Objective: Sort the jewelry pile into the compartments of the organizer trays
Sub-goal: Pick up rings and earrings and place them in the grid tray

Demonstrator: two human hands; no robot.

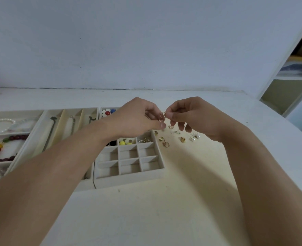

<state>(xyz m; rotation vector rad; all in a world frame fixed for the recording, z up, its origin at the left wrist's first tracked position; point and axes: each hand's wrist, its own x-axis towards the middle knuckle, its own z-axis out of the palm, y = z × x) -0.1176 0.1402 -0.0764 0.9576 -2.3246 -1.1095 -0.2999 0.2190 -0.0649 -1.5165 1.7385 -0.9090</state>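
Note:
Both my hands are raised above the table and meet over a thin gold hoop earring [162, 115]. My left hand [137, 118] pinches its lower left side, and my right hand [191, 116] pinches its right side with thumb and forefinger. Below them, a small pile of gold and pearl earrings [178, 136] lies loose on the table. A beige grid tray [161, 167] with small square compartments sits just left of the pile; its upper cells hold yellow studs [122, 143] and silver pieces [143, 140], and my left hand hides part of it.
A tray with long slots [40, 137] holding chains sits left of the grid tray. Further left, a tray [11, 134] carries a pearl bracelet and a red bead bracelet. Flower-shaped studs [108, 113] lie in a far cell. A wall rises behind the table.

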